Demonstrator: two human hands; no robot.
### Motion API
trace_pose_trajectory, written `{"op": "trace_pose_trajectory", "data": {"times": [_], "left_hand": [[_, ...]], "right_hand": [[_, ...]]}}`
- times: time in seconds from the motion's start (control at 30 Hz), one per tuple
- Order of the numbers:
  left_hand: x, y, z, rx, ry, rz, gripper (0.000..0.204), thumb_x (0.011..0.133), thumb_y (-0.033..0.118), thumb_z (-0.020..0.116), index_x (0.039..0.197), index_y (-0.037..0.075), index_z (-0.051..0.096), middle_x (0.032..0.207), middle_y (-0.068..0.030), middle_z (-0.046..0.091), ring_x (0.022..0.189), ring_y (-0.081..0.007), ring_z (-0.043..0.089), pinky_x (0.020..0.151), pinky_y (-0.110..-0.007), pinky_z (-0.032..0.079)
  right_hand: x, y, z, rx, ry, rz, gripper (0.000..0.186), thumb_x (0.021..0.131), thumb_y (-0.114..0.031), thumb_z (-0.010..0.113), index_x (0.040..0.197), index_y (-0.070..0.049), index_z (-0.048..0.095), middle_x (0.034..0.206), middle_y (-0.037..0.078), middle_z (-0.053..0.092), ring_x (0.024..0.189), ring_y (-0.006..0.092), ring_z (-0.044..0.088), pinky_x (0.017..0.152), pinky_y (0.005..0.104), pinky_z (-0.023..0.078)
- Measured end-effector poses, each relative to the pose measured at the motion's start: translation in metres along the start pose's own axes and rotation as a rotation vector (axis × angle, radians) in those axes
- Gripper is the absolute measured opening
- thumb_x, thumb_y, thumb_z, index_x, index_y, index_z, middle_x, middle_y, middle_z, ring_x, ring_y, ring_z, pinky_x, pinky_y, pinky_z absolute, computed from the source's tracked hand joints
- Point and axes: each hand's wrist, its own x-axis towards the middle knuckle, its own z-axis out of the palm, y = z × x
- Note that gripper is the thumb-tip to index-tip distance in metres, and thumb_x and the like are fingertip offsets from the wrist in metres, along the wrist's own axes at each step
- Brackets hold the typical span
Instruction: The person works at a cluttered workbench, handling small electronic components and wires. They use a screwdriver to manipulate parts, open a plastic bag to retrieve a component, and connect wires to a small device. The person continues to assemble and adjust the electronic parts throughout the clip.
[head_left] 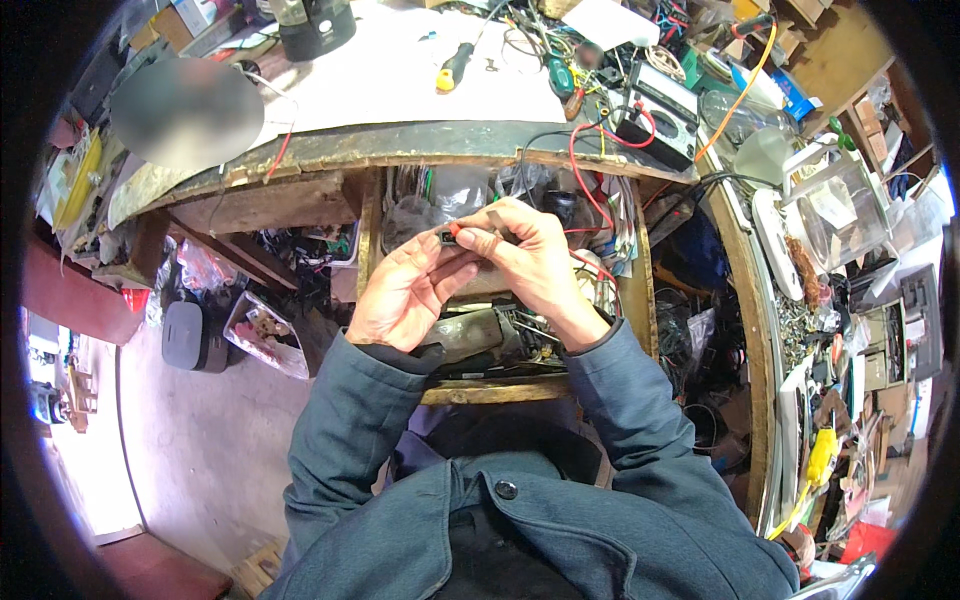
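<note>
Above an open wooden drawer, my two hands meet and pinch a small black and red part. My left hand is closed on its left side, palm turned up and fingers curled. From the right, my right hand grips it between thumb and fingertips. Most of the part is hidden by the fingers, so its kind cannot be made out. Beneath the hands the drawer holds plastic bags, a clear-wrapped bundle and loose metal bits.
On the bench lie a yellow and black screwdriver, a green-handled tool and an analog multimeter with red and black leads. A clear plastic box and many small parts crowd the right side bench. A dark bin stands on the floor.
</note>
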Motion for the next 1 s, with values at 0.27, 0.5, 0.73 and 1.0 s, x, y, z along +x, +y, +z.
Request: {"op": "trace_pose_trajectory", "data": {"times": [0.27, 0.5, 0.73, 1.0], "left_hand": [[0.0, 0.0, 0.002, -0.009, 0.021, 0.011, 0.03, 0.101, 0.014, 0.058, 0.125, -0.004, 0.059, 0.122, -0.0153, 0.067, 0.115, -0.0245, 0.065, 0.103, -0.04, 0.055], [-0.001, 0.001, 0.004, 0.005, 0.044, 0.007, 0.031, 0.102, 0.015, 0.058, 0.126, -0.004, 0.058, 0.124, -0.0168, 0.066, 0.115, -0.0253, 0.065, 0.101, -0.038, 0.056], [-0.001, 0.001, 0.007, -0.021, -0.007, 0.004, 0.034, 0.102, 0.015, 0.057, 0.129, -0.006, 0.056, 0.125, -0.0201, 0.065, 0.117, -0.0297, 0.065, 0.102, -0.04, 0.055], [-0.001, 0.003, 0.002, -0.075, -0.011, 0.04, 0.029, 0.102, 0.013, 0.057, 0.124, -0.005, 0.057, 0.122, -0.0227, 0.066, 0.116, -0.0337, 0.065, 0.101, -0.042, 0.055]], "right_hand": [[-0.002, -0.005, 0.003, 0.448, -0.014, 0.35, 0.017, 0.092, -0.009, 0.073, 0.104, 0.002, 0.074, 0.093, 0.007, 0.075, 0.084, 0.0103, 0.066, 0.078, 0.0269, 0.053], [-0.002, -0.002, 0.003, 0.634, 0.011, 0.51, 0.016, 0.092, -0.014, 0.074, 0.102, -0.003, 0.074, 0.088, 0.003, 0.073, 0.076, 0.0083, 0.064, 0.068, 0.0228, 0.049], [-0.003, -0.002, 0.003, 0.743, 0.029, 0.609, 0.017, 0.093, -0.021, 0.074, 0.101, -0.006, 0.073, 0.085, -0.001, 0.07, 0.067, 0.0044, 0.058, 0.06, 0.0194, 0.041], [0.002, 0.02, -0.012, 0.727, 0.002, 0.509, 0.018, 0.097, -0.021, 0.068, 0.104, -0.006, 0.072, 0.086, -0.002, 0.068, 0.065, 0.0035, 0.055, 0.057, 0.0187, 0.04]]}}
